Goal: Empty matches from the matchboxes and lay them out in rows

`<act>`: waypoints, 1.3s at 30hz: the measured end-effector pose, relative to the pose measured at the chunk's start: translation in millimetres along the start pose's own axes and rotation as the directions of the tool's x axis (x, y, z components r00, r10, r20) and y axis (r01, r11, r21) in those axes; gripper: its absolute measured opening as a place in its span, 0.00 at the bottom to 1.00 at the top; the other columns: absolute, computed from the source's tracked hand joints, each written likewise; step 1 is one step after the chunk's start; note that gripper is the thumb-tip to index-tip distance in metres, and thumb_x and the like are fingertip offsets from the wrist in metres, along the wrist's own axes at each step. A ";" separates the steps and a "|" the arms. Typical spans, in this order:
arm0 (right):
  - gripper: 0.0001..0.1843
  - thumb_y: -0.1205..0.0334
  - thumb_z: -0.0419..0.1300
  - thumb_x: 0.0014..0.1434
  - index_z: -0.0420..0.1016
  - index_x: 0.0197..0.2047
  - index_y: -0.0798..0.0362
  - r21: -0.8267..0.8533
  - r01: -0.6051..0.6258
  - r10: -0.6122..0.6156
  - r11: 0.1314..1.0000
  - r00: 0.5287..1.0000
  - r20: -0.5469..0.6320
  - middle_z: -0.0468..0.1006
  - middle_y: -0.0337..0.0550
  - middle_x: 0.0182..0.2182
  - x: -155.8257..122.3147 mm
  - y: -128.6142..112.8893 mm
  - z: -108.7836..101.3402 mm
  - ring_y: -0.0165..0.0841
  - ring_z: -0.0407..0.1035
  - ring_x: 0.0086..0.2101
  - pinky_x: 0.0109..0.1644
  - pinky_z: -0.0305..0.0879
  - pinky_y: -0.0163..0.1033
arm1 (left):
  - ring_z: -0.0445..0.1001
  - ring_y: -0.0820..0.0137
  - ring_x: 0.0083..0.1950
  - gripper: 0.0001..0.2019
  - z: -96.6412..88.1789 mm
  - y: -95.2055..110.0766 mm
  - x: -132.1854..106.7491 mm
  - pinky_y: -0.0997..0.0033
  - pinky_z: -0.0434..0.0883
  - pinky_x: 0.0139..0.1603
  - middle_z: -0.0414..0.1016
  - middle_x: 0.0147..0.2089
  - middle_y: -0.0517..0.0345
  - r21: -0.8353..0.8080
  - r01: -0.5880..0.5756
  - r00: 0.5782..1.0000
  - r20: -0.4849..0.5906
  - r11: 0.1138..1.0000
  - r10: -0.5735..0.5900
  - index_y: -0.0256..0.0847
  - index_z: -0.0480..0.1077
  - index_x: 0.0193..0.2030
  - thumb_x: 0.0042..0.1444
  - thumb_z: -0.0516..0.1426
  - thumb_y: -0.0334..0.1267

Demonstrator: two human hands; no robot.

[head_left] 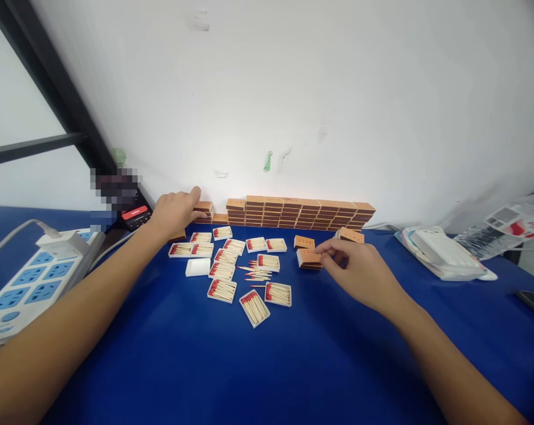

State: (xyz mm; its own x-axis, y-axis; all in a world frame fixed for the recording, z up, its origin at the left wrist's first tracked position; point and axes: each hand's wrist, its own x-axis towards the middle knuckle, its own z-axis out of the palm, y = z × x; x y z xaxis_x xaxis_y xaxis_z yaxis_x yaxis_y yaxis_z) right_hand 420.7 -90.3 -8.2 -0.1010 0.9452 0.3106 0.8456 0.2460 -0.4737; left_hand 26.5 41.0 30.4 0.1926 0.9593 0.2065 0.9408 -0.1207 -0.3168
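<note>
Far left of the matchbox wall (300, 213), a power strip (23, 277) lies on the blue tabletop (169, 366). My left hand (173, 213) rests on the short stack (204, 208) at the wall's left end. The fingers drape over it, and I cannot tell whether that grip is clamped. In front of the wall, left of its middle, open trays (222, 290) of red-tipped matches lie with loose matches (256, 274) among them. In front of the wall's right half, my right hand (360, 265) has its grip pinched on an orange matchbox (308, 258). Plastic packets (439, 251) lie well right of the wall.
</note>
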 end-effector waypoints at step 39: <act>0.12 0.59 0.58 0.64 0.83 0.42 0.46 -0.020 0.044 -0.044 0.999 0.999 -0.006 0.85 0.39 0.31 0.2 -0.2 -1.7 0.36 0.75 0.28 0.35 0.69 0.42 | 0.81 0.42 0.47 0.39 9.3 -53.6 11.0 0.57 0.70 0.40 0.83 0.46 0.31 -0.143 0.217 0.956 0.231 0.966 -0.180 0.41 0.77 0.33 0.49 0.56 0.81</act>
State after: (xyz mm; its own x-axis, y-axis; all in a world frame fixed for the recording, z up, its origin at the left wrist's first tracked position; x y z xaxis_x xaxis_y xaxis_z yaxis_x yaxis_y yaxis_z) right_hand 421.4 -90.5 -6.6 -0.1348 0.9322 0.3358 0.8506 0.2827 -0.4434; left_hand -24.4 60.4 41.0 -0.0500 0.9979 0.0409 0.9902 0.0549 -0.1284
